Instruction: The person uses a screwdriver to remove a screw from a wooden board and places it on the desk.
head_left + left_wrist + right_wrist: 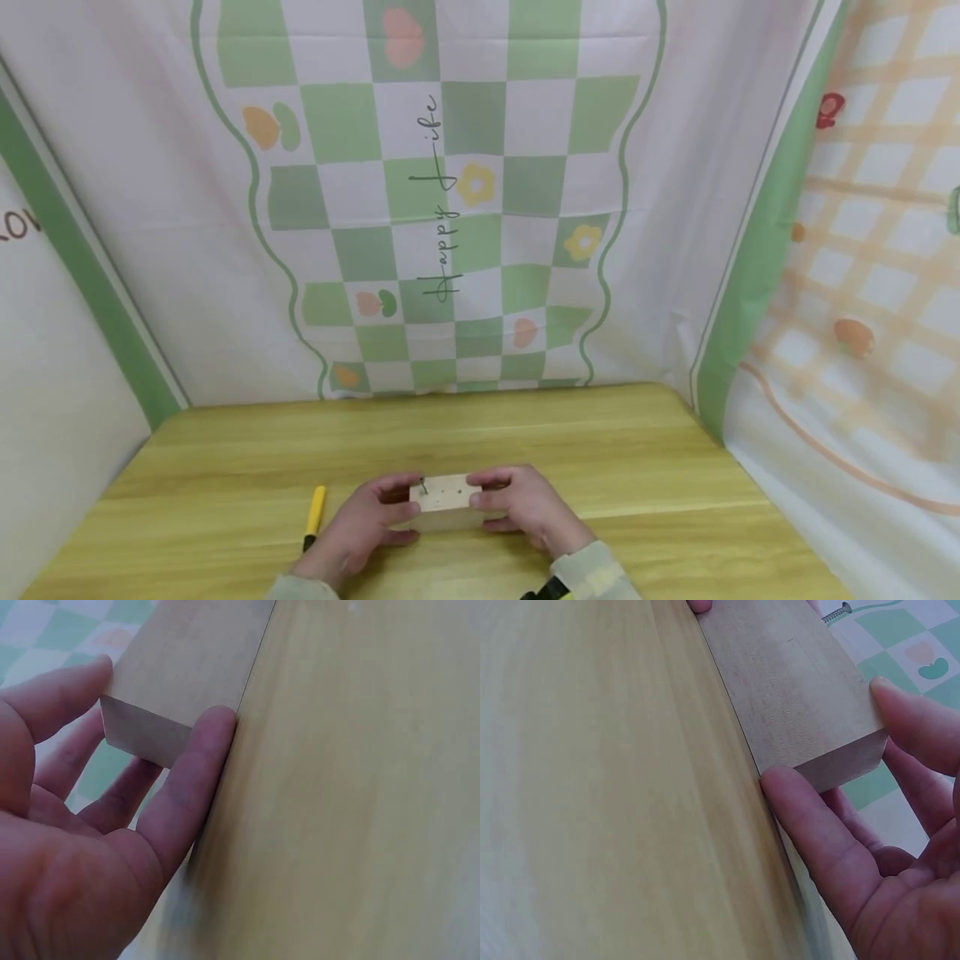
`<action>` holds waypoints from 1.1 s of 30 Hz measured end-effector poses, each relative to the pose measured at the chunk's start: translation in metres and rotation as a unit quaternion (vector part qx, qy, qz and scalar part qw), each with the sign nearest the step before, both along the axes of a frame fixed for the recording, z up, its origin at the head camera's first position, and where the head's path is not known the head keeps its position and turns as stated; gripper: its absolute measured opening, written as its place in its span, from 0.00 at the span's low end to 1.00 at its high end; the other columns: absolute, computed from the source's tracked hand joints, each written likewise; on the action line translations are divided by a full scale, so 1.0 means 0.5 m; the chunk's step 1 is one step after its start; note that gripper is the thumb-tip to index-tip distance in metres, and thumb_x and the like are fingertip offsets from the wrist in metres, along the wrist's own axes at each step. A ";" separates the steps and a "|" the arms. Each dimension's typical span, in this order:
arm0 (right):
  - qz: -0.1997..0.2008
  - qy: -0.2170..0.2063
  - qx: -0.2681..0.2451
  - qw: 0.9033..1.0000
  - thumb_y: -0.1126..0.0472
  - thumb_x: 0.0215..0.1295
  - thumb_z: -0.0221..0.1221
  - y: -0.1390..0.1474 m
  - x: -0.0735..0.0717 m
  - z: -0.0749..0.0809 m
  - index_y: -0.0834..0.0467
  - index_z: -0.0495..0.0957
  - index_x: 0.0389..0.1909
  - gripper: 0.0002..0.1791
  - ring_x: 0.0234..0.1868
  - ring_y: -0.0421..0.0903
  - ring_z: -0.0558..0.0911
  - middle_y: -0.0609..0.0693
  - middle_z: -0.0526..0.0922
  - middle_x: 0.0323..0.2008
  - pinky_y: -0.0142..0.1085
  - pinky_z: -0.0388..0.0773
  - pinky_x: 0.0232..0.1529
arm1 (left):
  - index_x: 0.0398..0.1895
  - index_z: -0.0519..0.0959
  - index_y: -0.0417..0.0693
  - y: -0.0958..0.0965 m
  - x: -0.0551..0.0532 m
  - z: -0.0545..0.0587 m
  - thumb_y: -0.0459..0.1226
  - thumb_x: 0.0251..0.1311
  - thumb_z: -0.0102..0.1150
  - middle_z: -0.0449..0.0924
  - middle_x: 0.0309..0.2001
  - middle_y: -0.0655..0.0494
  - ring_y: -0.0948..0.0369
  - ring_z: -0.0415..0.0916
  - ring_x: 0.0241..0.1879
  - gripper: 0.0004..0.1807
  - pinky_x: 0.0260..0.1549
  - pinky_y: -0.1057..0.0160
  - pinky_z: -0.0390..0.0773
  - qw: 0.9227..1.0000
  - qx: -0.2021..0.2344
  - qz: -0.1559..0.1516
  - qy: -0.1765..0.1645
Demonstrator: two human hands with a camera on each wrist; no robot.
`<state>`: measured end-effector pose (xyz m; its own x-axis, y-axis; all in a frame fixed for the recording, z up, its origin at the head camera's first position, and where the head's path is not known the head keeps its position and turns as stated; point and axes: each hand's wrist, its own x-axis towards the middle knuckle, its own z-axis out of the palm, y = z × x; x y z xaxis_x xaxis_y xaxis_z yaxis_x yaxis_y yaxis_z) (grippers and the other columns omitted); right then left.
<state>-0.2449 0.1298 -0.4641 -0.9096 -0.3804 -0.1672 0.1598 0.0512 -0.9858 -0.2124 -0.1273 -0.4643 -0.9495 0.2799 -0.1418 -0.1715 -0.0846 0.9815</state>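
A pale wooden block (447,497) rests on the table in front of me, with small dark holes in its top face. From the top near its left end stands a screw (423,487), whose threaded shaft also shows in the right wrist view. My left hand (365,518) holds the block's left end, thumb and fingers spread over its edges. The opposite end is held by my right hand (528,506) in much the same way. In the left wrist view, fingertips touch the block's corners (187,660); the undersides of the fingers are partly hidden.
A tool with a yellow handle and black lower part (316,510) lies left of my left hand. Close to my right wrist is a black-and-yellow object (551,590), cut off by the frame's bottom edge. Behind the wooden table (247,442) hangs a checked cloth (472,192).
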 end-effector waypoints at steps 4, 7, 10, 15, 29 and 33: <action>0.001 0.001 0.004 1.000 0.66 0.61 0.69 -0.002 0.000 0.001 0.65 0.81 0.54 0.20 0.48 0.53 0.82 0.57 0.80 0.53 0.50 0.84 0.42 | 0.67 0.70 0.35 0.000 0.000 -0.003 0.27 0.59 0.65 0.69 0.63 0.34 0.48 0.77 0.51 0.31 0.45 0.48 0.83 1.000 -0.014 0.009 0.004; 0.006 0.001 0.003 1.000 0.67 0.61 0.68 -0.004 -0.001 0.001 0.65 0.81 0.55 0.20 0.48 0.53 0.82 0.57 0.80 0.53 0.50 0.84 0.42 | 0.67 0.70 0.36 -0.003 -0.002 -0.008 0.27 0.60 0.65 0.69 0.63 0.35 0.49 0.77 0.50 0.31 0.44 0.47 0.83 1.000 -0.016 0.013 0.004; 0.013 0.002 0.002 1.000 0.67 0.61 0.68 0.002 -0.001 0.007 0.66 0.79 0.56 0.22 0.48 0.54 0.81 0.57 0.80 0.53 0.51 0.84 0.42 | 0.67 0.71 0.37 -0.004 -0.005 -0.012 0.28 0.60 0.66 0.70 0.62 0.36 0.49 0.77 0.50 0.30 0.44 0.47 0.83 1.000 -0.016 0.013 0.000; 0.005 0.017 0.013 1.000 0.65 0.62 0.67 0.024 -0.008 0.032 0.68 0.73 0.62 0.27 0.50 0.54 0.80 0.63 0.75 0.58 0.53 0.83 0.43 | 0.67 0.71 0.37 -0.001 -0.007 -0.010 0.28 0.60 0.66 0.69 0.63 0.37 0.47 0.77 0.51 0.30 0.44 0.48 0.83 1.000 -0.018 0.011 -0.006; -0.021 0.079 -0.017 0.997 0.64 0.64 0.67 0.018 -0.030 0.120 0.67 0.73 0.64 0.28 0.57 0.61 0.77 0.63 0.73 0.62 0.53 0.82 0.48 | 0.66 0.72 0.35 0.002 -0.005 -0.005 0.27 0.60 0.65 0.73 0.59 0.41 0.49 0.77 0.49 0.29 0.43 0.49 0.84 1.000 -0.009 0.012 -0.005; 0.009 0.068 -0.026 0.997 0.67 0.64 0.66 -0.013 -0.025 0.115 0.67 0.74 0.62 0.26 0.58 0.60 0.76 0.61 0.74 0.62 0.50 0.83 0.47 | 0.66 0.72 0.35 0.002 -0.004 -0.005 0.28 0.60 0.65 0.74 0.58 0.42 0.50 0.77 0.48 0.29 0.43 0.49 0.84 1.000 -0.006 0.011 -0.008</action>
<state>-0.2576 0.1233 -0.4067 -0.9153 -0.4021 -0.0225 0.0244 0.0003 -0.9997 -0.2145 -0.1262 -0.4665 -0.9531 0.2572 -0.1599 -0.1851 -0.0769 0.9797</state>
